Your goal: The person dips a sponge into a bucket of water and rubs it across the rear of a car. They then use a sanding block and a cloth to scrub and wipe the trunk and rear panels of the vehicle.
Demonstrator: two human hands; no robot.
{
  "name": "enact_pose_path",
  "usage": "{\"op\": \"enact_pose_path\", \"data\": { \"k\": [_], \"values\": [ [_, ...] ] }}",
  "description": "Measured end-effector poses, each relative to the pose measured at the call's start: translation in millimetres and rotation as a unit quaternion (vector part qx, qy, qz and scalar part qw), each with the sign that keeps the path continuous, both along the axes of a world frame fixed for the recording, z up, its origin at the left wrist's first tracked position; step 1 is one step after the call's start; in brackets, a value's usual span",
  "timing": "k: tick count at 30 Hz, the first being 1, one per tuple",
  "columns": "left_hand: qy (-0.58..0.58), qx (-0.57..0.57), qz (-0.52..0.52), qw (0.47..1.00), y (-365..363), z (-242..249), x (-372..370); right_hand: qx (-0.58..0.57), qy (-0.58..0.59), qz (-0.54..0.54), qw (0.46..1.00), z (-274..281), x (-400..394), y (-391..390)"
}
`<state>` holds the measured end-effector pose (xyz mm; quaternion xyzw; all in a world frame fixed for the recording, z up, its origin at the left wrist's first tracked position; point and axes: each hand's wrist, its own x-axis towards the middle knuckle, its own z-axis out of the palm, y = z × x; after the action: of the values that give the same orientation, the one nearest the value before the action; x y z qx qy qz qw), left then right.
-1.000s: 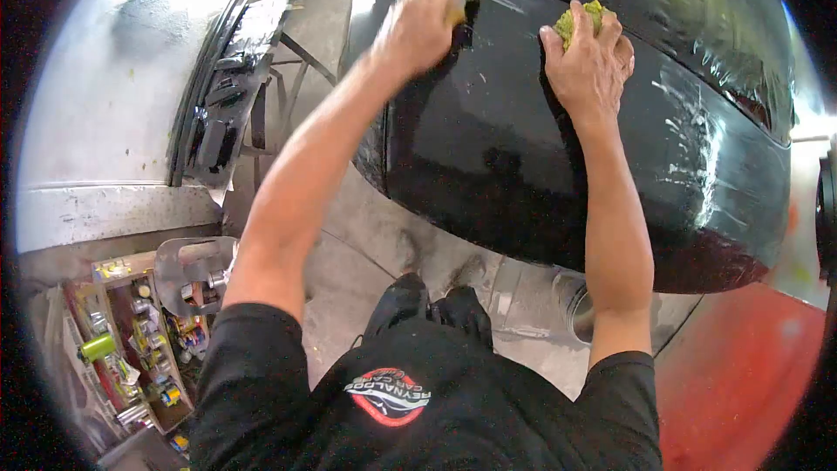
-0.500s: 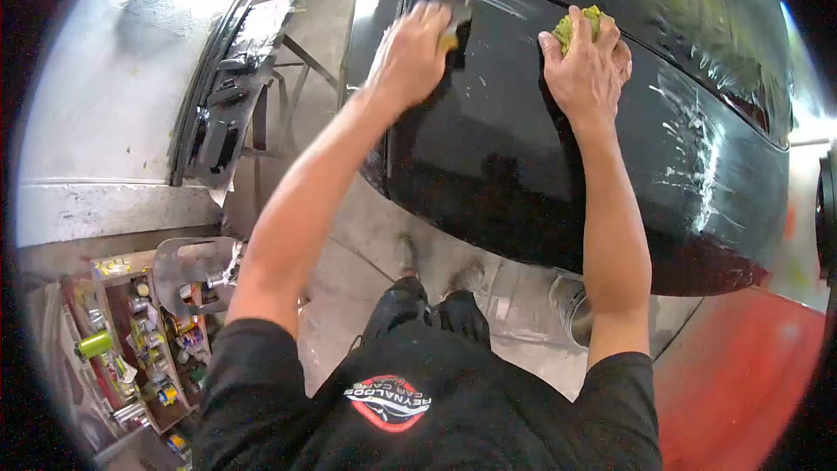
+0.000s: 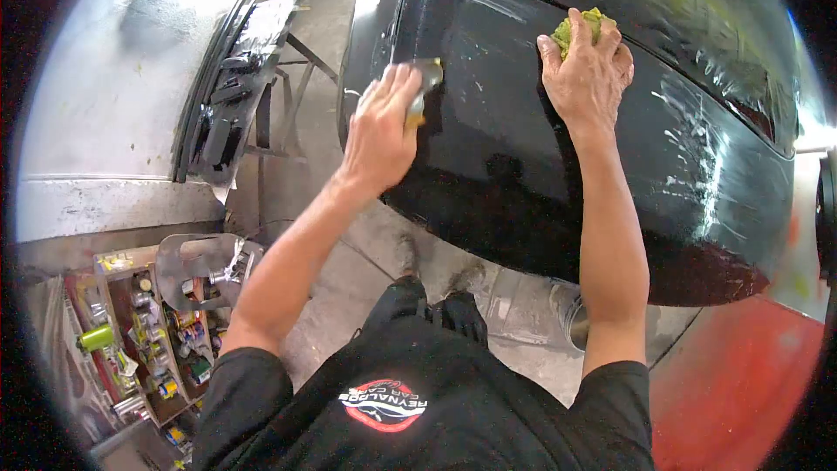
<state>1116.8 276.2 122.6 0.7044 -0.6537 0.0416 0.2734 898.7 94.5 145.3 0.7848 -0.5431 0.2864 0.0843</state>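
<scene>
Below and left of the left hand's [image 3: 381,135] grip, a compartmented box [image 3: 163,419] holds a green bottle [image 3: 95,337] and small containers. The left hand's fingers pinch a grey-and-yellow pad [image 3: 430,76] on the black panel [image 3: 488,122], lower than before; its visible end points forward-right, long axis unclear. Right of it, the right hand [image 3: 588,87] stays curled round a green sponge [image 3: 595,24], protruding forward past the fingers, a bucket [image 3: 575,323] below.
</scene>
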Motion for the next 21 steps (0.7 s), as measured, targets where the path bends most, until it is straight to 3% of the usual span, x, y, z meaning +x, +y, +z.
{"op": "enact_pose_path", "data": {
  "k": [3, 7, 10, 11, 12, 14, 17, 21],
  "values": [
    [-0.052, -0.041, -0.015, 0.998, -30, -4, 14, -0.002, 0.003, -0.007, 1.000, -2, 1, -1],
    [-0.007, -0.078, 0.003, 0.997, -180, 5, 65, -0.013, -0.021, 0.023, 0.999, -2, 0, -3],
    [-0.032, -0.120, -0.016, 0.992, -184, 9, 62, -0.012, -0.021, 0.030, 0.999, -3, -3, -1],
    [-0.022, -0.038, 0.002, 0.999, -164, 5, 59, -0.017, -0.021, 0.032, 0.999, -4, -4, -2],
    [-0.080, -0.082, -0.033, 0.993, -138, -3, 57, -0.023, -0.025, 0.032, 0.999, -3, -2, -5],
    [-0.022, -0.085, -0.065, 0.994, -92, 5, 42, -0.026, -0.021, 0.024, 0.999, -4, 1, -3],
    [-0.050, -0.123, -0.054, 0.990, -125, -7, 59, -0.032, -0.012, 0.017, 0.999, -6, -1, -7],
    [-0.011, -0.066, -0.014, 0.998, -197, 9, 74, -0.036, -0.017, 0.021, 0.999, -9, -1, -7]
  ]
}}
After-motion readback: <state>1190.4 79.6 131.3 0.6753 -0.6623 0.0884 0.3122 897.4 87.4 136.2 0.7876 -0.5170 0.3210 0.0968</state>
